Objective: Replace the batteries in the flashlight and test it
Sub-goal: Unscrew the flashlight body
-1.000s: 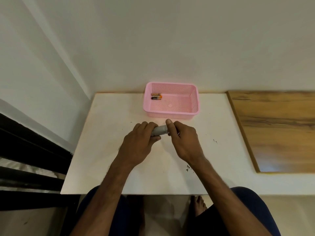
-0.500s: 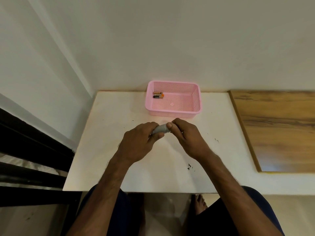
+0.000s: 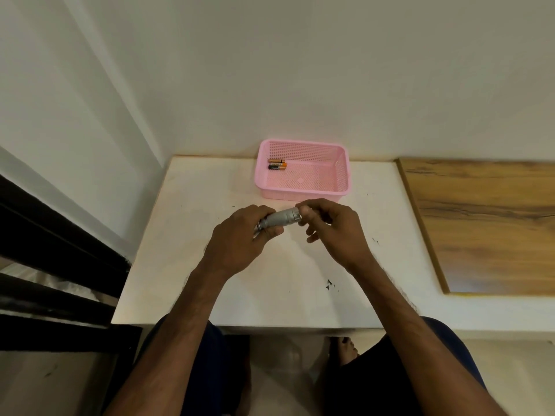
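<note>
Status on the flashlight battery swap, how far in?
Early. Nothing visibly finished. In hand: left hand holds the grey metal flashlight while the right hand works its end. Left: two orange-and-black batteries lie in the pink plastic basket; fitting and testing remain.

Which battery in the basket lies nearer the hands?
The darker battery, black with an orange end, in the pink basket; the paler copper battery lies beyond it, toward the wall.

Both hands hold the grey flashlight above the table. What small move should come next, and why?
Probably keep twisting the end cap loose. The left hand grips the body of the flashlight, the right hand pinches its far end, and no gap shows yet. Two batteries lie untouched in the pink basket, so nothing looks swapped.
</note>
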